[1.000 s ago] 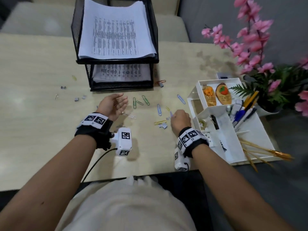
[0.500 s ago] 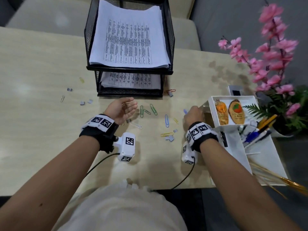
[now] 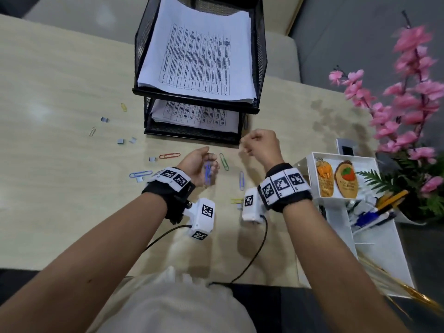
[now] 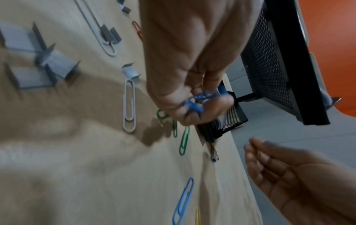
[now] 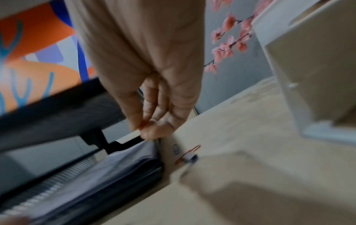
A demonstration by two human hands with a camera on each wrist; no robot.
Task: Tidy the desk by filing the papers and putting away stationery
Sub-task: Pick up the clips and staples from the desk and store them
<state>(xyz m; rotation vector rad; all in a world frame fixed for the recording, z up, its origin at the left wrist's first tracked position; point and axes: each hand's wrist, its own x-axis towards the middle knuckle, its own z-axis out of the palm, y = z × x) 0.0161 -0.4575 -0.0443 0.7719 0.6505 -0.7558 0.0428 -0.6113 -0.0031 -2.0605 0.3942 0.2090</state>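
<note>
My left hand (image 3: 209,164) hovers palm-up over the desk below the tray, its fingers curled round a few blue paper clips (image 3: 207,175). The left wrist view shows those blue clips (image 4: 204,98) pinched at the fingertips. My right hand (image 3: 254,144) is raised by the black mesh tray's (image 3: 192,96) lower right corner, fingers loosely bent, and I see nothing in it (image 5: 152,121). Loose clips lie on the desk: red (image 3: 169,155), blue (image 3: 140,174), green (image 3: 224,161), another blue (image 3: 241,180) and yellow (image 3: 236,201). Printed papers (image 3: 197,56) fill both tiers.
A white organizer (image 3: 374,239) with pens (image 3: 377,210) and two keychains stands at the right edge. Pink flowers (image 3: 408,92) rise behind it. Small staple blocks (image 3: 120,141) are scattered left of the tray. A red clip with a staple block (image 5: 189,153) lies by the tray's corner.
My right hand has lifted off the desk near the organizer and moved up-left toward the tray's corner. Blue clips now lie in my left hand. The head view has shifted.
</note>
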